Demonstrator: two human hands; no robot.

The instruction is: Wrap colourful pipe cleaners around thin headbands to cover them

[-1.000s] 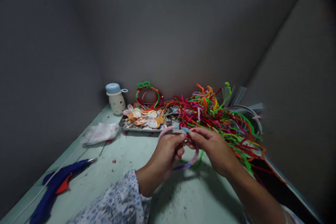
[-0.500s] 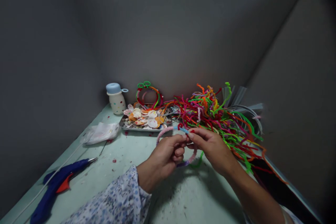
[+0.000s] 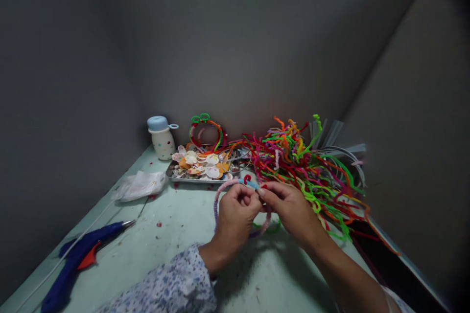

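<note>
Both hands are closed around the near side of a headband wrapped in pink, purple and light blue pipe cleaner. At its top, a red pipe cleaner curl rises from the light blue part. My right hand pinches the band just right of that curl, a small red bit showing at its fingertips. My left hand has its fingers curled, thumb and forefinger pressed together just below the blue part; its exact grip is hidden. A green pipe cleaner shows behind the band's lower right.
A metal tray holds flower-shaped pieces and beads. Behind it stands a finished-looking colourful hoop. A heap of pipe cleaners spreads at right. At left are a glue gun, a plastic bag and a lidded bottle.
My left hand has rolled over, its back now facing up more, and the headband has shifted slightly left. My right hand keeps its pinch, a little lower and further left.
</note>
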